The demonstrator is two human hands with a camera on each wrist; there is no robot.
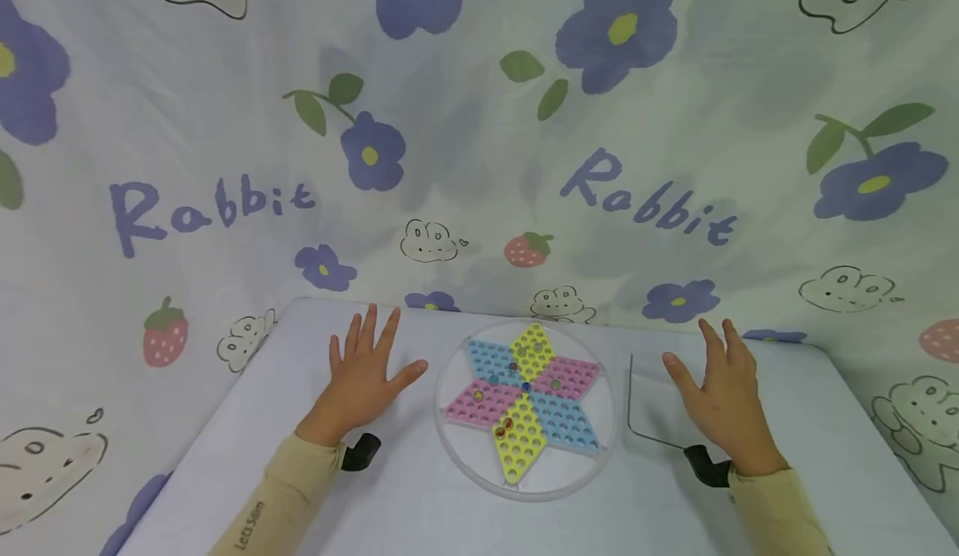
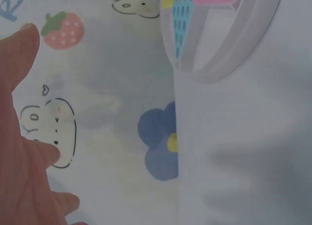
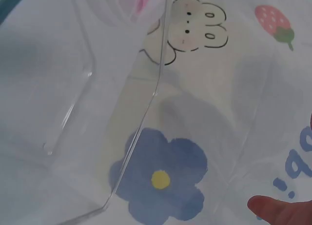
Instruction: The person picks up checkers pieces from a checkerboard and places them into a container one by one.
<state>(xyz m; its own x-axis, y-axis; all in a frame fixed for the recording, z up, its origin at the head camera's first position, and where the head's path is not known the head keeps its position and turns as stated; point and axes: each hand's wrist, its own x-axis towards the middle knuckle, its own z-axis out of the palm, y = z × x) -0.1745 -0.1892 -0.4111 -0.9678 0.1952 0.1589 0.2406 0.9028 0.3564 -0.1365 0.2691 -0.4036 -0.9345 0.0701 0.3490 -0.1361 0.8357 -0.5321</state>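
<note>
On the table lies a round Chinese checkers board with a pale rim and a star of yellow, pink and blue points full of holes. Several glass marbles sit in it, mostly in the upper and left points. To the board's left my left hand is held over the table with fingers spread, holding nothing. My right hand, also spread and holding nothing, is on the other side, over a clear plastic tray with a thin rim. Part of the board shows at the top of the left wrist view.
A white cloth covers the table. Behind it hangs a curtain printed with flowers, strawberries and rabbits, reaching down to the table's back edge. Black wrist mounts stick out beneath both wrists.
</note>
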